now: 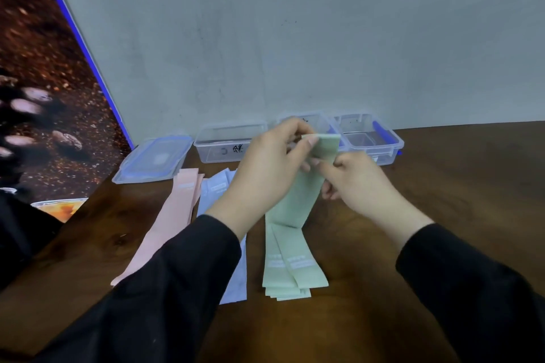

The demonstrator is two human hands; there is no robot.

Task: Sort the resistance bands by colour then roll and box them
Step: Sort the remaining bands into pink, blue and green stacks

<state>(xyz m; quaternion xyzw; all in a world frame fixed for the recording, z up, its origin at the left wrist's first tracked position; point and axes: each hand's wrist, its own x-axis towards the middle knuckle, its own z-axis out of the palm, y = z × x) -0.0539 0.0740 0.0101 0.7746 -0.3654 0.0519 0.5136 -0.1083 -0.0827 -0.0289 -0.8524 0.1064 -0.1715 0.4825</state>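
A pale green resistance band (298, 200) is lifted off the table by its far end. My left hand (265, 168) pinches that top end between thumb and fingers, and my right hand (354, 180) grips the band just below. Its lower part rests on a pile of green bands (290, 271) lying flat. Left of these, partly under my left sleeve, lie pale blue bands (236, 280), and further left pink bands (168, 221). Three clear plastic boxes stand by the wall: left (227, 141), middle (320, 122), right (371, 138).
A clear lid with blue clips (153, 159) lies left of the boxes. The grey wall (295, 38) rises right behind them. A dark patterned panel (38, 91) leans along the table's left side. Bare brown tabletop (442, 186) spreads to the right.
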